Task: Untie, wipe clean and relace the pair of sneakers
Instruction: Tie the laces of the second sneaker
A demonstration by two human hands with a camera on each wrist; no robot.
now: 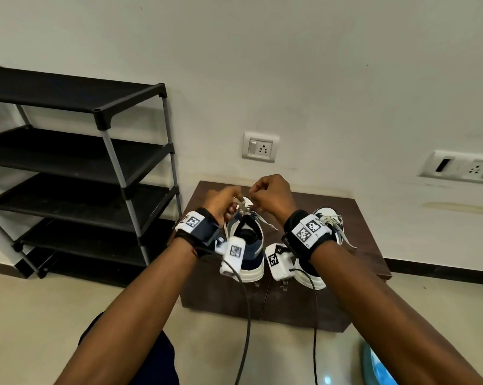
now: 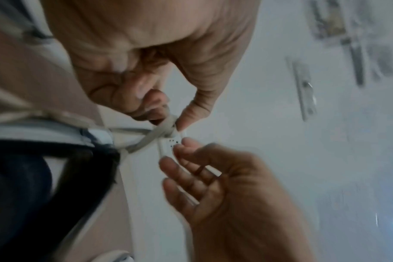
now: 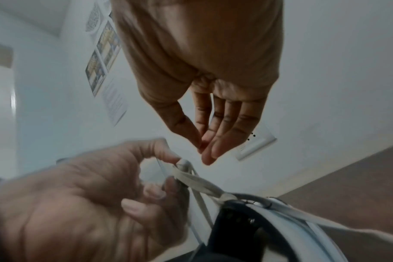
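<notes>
Two navy-and-white sneakers sit side by side on a low brown desk against the wall, heels toward the person. Left sneaker is the one being worked; right sneaker waits at its 3 o'clock, laces loose and splayed, partly behind the right wrist.

Left hand: thumb and forefinger pinched on the lace at a bunched knot or loop, remaining fingers curled in. Lace runs taut from the pinch down to the top eyelets and the dark tongue. Right hand sits at 3 o'clock of the pinch. In the right wrist view the fingers look straight and close together, thumb near the forefinger tip; a thin white strand shows between the fingers in the left wrist view, but motion blur leaves it unclear whether they actually grip it.

Judgement: a knot or bow is being worked at the top of the left sneaker; untying or retying cannot be settled from here.

To do it well: keep the left pinch fixed as an anchor, let the right hand take one free strand close to the knot, and pull along the lace's line rather than upward, so the sneaker stays planted. Short pulls; a hard tug could jam the knot or tip the sneaker.

Black four-tier rack stands at 9 o'clock; wall socket at 12.
</notes>
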